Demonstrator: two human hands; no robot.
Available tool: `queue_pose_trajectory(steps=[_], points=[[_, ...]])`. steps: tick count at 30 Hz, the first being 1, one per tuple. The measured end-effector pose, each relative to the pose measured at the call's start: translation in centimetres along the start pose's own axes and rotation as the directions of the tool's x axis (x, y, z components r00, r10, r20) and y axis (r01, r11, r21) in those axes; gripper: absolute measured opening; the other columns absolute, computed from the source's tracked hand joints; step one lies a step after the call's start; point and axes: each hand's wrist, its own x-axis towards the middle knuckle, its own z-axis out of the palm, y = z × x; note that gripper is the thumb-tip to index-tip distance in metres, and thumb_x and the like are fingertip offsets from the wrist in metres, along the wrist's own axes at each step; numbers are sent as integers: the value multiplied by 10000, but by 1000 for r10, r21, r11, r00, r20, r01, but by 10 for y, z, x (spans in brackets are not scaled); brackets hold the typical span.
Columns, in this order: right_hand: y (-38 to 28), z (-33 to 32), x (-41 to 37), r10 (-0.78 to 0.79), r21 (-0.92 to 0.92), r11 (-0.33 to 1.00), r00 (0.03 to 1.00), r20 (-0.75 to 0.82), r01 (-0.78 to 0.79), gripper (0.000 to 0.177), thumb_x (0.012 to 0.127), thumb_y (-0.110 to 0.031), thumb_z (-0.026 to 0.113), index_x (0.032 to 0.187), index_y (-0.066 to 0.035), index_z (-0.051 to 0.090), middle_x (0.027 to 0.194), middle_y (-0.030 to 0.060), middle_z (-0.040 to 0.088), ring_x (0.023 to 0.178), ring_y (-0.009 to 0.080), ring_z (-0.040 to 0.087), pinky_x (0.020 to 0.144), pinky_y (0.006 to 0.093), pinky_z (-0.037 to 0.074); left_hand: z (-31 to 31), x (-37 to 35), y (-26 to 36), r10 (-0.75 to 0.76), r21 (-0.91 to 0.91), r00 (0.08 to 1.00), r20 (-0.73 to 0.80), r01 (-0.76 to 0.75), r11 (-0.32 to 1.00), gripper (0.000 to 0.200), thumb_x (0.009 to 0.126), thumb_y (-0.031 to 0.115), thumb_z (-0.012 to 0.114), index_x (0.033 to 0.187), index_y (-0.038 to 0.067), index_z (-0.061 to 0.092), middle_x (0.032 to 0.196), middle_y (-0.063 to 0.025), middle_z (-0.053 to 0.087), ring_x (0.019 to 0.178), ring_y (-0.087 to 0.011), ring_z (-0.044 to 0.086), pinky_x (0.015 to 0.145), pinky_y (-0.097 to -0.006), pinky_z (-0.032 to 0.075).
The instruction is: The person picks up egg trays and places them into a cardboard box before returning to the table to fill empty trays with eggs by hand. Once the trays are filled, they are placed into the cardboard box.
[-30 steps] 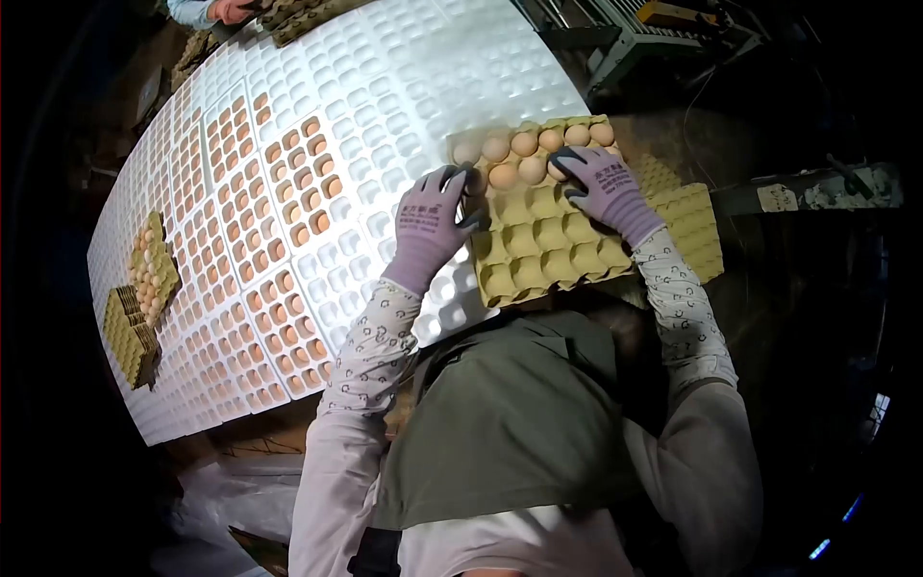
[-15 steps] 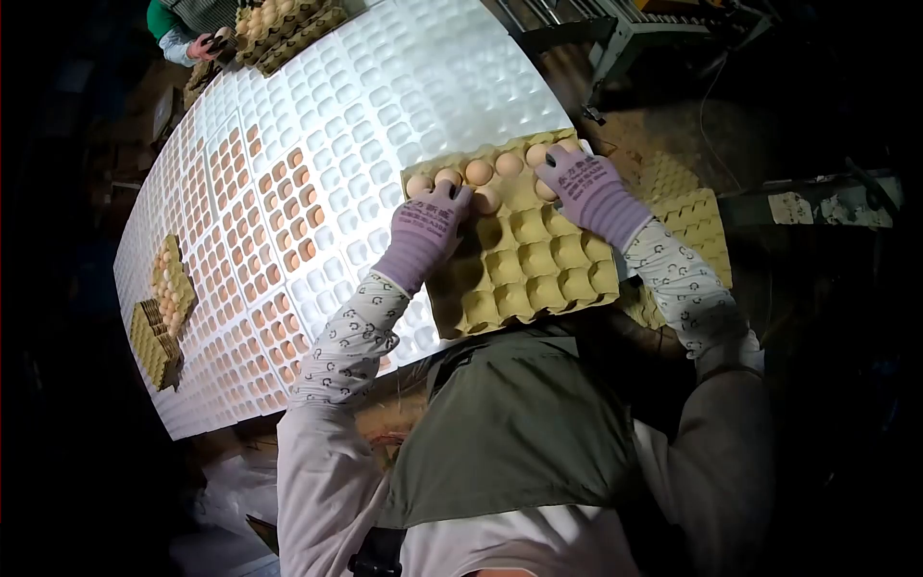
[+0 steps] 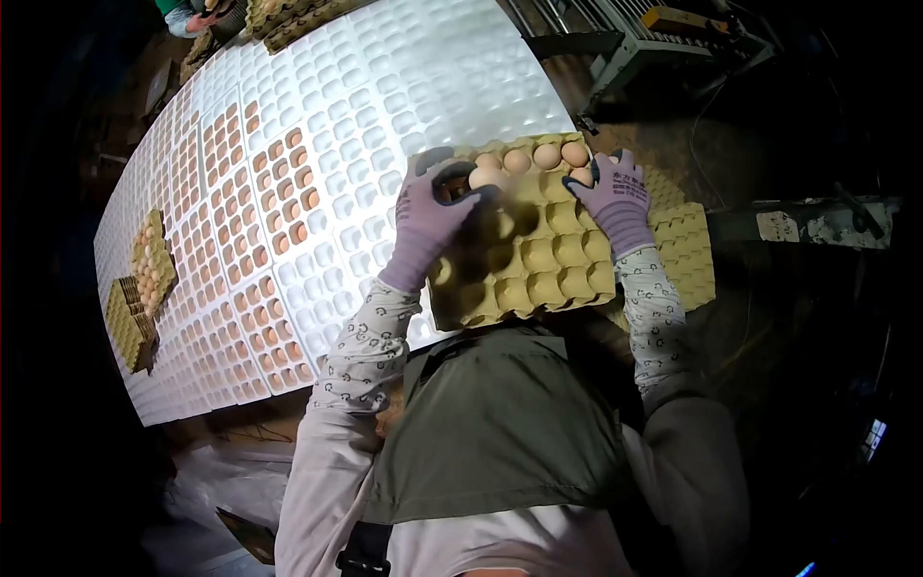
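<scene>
A yellowish pulp egg tray lies at the near right part of the white table. Brown eggs sit along its far row, and its nearer cups hold none. My left hand, in a purple glove, curls over the tray's left side, with thumb and fingers around an egg; its palm is hidden. At the tray's right edge, my right hand, gloved alike, has its thumb and fingertips around another egg.
White moulded trays cover the table, several with eggs. Pulp trays are stacked at far left, more at right. A co-worker's hand shows at top left, a metal frame at top right.
My left hand has moved up and its fingers have spread wider around an egg. My right hand has shifted right and slightly down. The view has shifted slightly.
</scene>
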Motion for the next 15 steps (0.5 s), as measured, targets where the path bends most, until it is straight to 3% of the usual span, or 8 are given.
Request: queue_pose_trajectory(steps=[2, 5, 8, 10, 12, 13, 14, 15], points=[[1, 7, 0, 23, 109, 994, 1000, -20, -21, 589, 865, -572, 682, 1261, -137, 650, 1297, 177, 565, 1161, 320, 614, 961, 452, 518, -30, -21, -10, -187, -751, 960, 208, 279, 598, 376, 987, 231, 668, 1269, -16, 633, 1157, -115, 694, 1059, -177, 660, 890, -335, 548], [19, 44, 27, -251, 813, 578, 933, 258, -69, 468, 999, -403, 589, 1312, -55, 592, 1328, 169, 565, 1128, 245, 620, 972, 401, 511, -39, -93, -43, -77, -743, 990, -116, -35, 669, 555, 1038, 468, 531, 1358, 14, 526, 1274, -138, 627, 1098, -227, 646, 937, -366, 551], [-34, 1, -35, -561, 948, -98, 803, 198, -303, 451, 1073, -320, 509, 1441, -62, 479, 1199, 57, 581, 1003, 148, 569, 854, 304, 505, -69, -149, -97, -206, -875, 908, 365, 259, -408, 513, 1047, 473, 499, 1407, 109, 502, 1368, -117, 566, 1213, -294, 567, 961, -431, 537], [-80, 1, -62, -631, 824, -349, 762, 146, -446, 435, 1099, -323, 474, 1450, -68, 466, 1076, 6, 555, 878, 116, 518, 747, 262, 484, -85, -188, -118, -355, -974, 908, 221, 187, -126, 520, 1045, 488, 503, 1390, 99, 501, 1307, -112, 581, 1142, -277, 587, 910, -376, 545], [-128, 22, -95, -592, 898, -105, 752, 289, -427, 462, 1116, -374, 390, 1393, -20, 497, 1160, 59, 635, 999, 159, 624, 868, 305, 539, -113, -230, -148, -419, -952, 907, 25, 150, 268, 508, 1057, 477, 481, 1373, 80, 513, 1253, -93, 601, 1093, -232, 605, 870, -331, 551], [-153, 25, -110, -743, 953, 8, 636, 208, -302, 465, 1113, -357, 400, 1373, 13, 511, 1220, 103, 644, 1069, 192, 644, 917, 336, 550, -138, -250, -160, -418, -928, 908, -3, 154, 340, 501, 1063, 464, 475, 1363, 65, 519, 1222, -84, 615, 1056, -210, 618, 850, -314, 552], [-188, 12, -125, -848, 829, 142, 498, -180, 541, 469, 1099, -343, 444, 1346, 49, 523, 1158, 122, 666, 993, 200, 668, 894, 339, 555, -162, -264, -174, -514, -861, 857, -44, 229, 455, 493, 1062, 455, 481, 1328, 45, 550, 1175, -76, 633, 1008, -190, 628, 831, -305, 553], [-212, 24, -134, -850, 937, 242, 521, 80, 250, 457, 1050, -331, 537, 1313, 42, 558, 1120, 115, 673, 949, 185, 669, 844, 316, 557, -186, -278, -187, -602, -777, 794, -84, 326, 538, 489, 1061, 445, 487, 1293, 24, 581, 1129, -68, 651, 959, -171, 639, 812, -296, 554]])
